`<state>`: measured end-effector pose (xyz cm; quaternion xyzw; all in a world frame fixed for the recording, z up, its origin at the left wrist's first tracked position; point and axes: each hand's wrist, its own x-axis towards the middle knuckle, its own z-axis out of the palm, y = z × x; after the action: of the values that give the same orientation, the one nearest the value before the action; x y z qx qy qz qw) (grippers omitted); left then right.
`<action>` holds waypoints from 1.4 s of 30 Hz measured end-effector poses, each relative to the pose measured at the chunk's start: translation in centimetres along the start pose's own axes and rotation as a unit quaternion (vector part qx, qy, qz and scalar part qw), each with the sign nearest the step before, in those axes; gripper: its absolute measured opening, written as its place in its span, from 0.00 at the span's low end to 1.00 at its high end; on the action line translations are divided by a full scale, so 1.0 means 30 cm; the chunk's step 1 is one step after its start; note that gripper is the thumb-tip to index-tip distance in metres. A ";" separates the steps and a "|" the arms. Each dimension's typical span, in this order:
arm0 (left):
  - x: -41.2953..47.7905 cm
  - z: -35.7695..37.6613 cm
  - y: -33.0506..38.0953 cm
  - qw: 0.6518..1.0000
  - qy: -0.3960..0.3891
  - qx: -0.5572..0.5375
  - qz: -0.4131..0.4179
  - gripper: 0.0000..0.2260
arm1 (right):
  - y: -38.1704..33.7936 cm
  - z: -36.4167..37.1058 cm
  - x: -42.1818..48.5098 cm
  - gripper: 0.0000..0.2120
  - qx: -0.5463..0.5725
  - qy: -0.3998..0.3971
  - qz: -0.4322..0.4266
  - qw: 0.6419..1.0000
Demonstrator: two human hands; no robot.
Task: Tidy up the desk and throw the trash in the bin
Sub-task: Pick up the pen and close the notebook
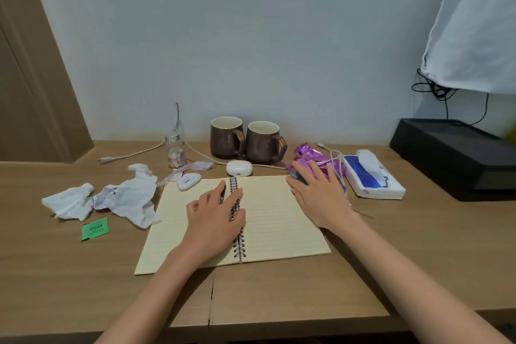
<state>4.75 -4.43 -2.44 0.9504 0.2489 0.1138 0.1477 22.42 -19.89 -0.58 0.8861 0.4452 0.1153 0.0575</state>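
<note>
Little looks tidied yet on the desk (391, 260). The open notebook (279, 218) lies mid-front under the left hand (215, 220); I cannot tell if it grips anything. Crumpled tissues (125, 198) wait near the left edge. The right hand (318, 198) lies flat, fingers straight, on purple wrappers (307, 152) toward the back edge. No bin shows.

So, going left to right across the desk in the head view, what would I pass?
Crumpled tissues → glass bottle → first brown mug → second brown mug → purple wrappers → tissue pack → black box.
</note>
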 end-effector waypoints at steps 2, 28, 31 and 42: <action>-0.001 0.000 -0.003 1.000 -0.002 0.002 0.003 0.21 | 0.032 0.002 -0.005 0.22 -0.003 -0.012 0.019 1.000; 0.128 -0.092 -0.356 0.999 -0.020 0.001 0.044 0.22 | -0.335 -0.027 -0.072 0.21 0.229 -0.082 -0.067 0.968; 0.131 -0.112 -0.404 1.000 -0.009 0.011 0.025 0.21 | -0.336 -0.018 -0.071 0.21 0.218 -0.082 -0.067 0.970; 0.036 -0.158 -0.379 0.997 0.046 -0.067 0.014 0.21 | -0.356 -0.084 -0.053 0.20 0.267 0.061 -0.111 0.955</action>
<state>-0.69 6.63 -1.71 0.9354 0.2343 0.1763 0.1977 12.57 -14.79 -0.56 0.8055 0.5578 0.0387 -0.1964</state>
